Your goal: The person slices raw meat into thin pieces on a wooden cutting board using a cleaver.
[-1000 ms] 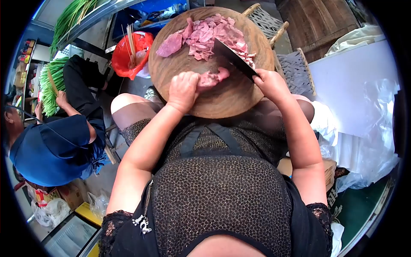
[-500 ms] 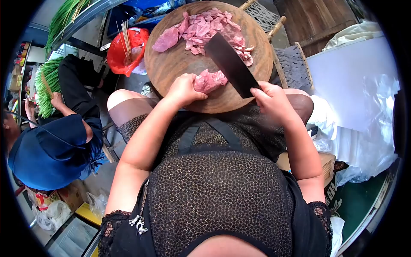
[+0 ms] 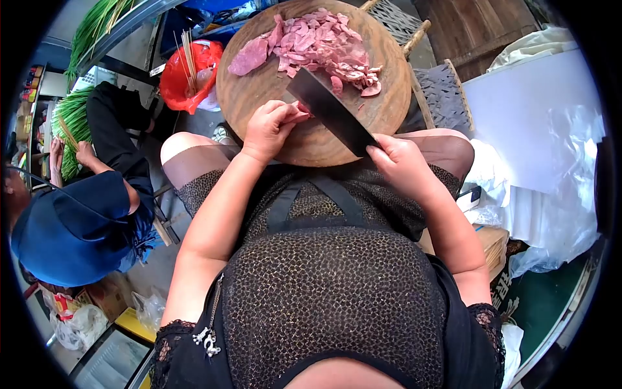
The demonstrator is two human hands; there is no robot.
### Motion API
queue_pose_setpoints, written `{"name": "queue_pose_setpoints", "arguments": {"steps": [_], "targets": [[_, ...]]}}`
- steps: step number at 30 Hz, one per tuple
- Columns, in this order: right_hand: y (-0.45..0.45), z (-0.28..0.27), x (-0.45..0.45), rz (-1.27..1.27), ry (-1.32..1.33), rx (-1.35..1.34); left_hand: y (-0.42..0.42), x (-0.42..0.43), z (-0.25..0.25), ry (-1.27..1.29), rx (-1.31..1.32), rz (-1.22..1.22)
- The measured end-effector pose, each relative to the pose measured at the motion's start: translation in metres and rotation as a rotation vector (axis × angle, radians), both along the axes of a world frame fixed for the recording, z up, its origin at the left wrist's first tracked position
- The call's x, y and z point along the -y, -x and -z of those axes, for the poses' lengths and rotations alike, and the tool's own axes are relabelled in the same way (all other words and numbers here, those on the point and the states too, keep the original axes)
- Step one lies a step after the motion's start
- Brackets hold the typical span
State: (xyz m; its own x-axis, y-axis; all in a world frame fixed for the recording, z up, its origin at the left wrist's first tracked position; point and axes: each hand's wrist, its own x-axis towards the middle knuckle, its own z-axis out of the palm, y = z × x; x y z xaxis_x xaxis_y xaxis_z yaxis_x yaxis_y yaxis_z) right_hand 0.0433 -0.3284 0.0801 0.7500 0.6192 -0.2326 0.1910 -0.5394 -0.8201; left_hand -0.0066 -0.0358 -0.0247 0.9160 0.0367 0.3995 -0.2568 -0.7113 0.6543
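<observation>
1. The round wooden block (image 3: 392, 71), its face marked with curving brown grain, fills the upper middle of the frame.
2. At the block's lower left, the left hand (image 3: 267, 133) is curled, thumb and fingers pinching a small, moist pink meat piece (image 3: 302, 114); the blade partly hides it.
3. The right hand (image 3: 400, 163), right of centre, is closed around the handle end of a cleaver (image 3: 332, 113); its fingers cover the grip.
4. The cleaver's dark, flat, rectangular blade slants up and left over the block, its far end beside the pinched meat; whether they touch, I cannot tell.
5. Toward the block's top lies a loose heap of thin, ragged meat slices (image 3: 317, 42), with a smooth, thicker meat chunk (image 3: 250, 58) at its left.
6. At upper left, thin straight sticks (image 3: 188, 61) stand in a container lined with crinkled, glossy red plastic (image 3: 170, 83).
7. At far left, a person in dark blue (image 3: 74, 223) sits by slender green stalks (image 3: 76, 117).
8. At upper right is a seat of coarse grey weave (image 3: 444, 100).
</observation>
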Motion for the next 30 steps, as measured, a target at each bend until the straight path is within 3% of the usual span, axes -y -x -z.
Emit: {"name": "queue_pose_setpoints", "arguments": {"steps": [6, 13, 23, 30], "targets": [[-0.008, 0.015, -0.006, -0.120, 0.209, 0.150, 0.002, -0.004, 0.002, -0.028, 0.039, 0.014], [0.020, 0.026, -0.015, -0.071, 0.150, 0.287, 0.009, 0.002, 0.003, -0.070, 0.043, -0.041], [-0.003, 0.005, -0.055, -0.232, 0.345, 0.221, 0.004, 0.008, -0.002, -0.064, 0.039, 0.022], [-0.030, 0.038, -0.095, -0.260, 0.322, 0.273, 0.004, 0.008, -0.004, -0.087, 0.039, 0.122]]}}
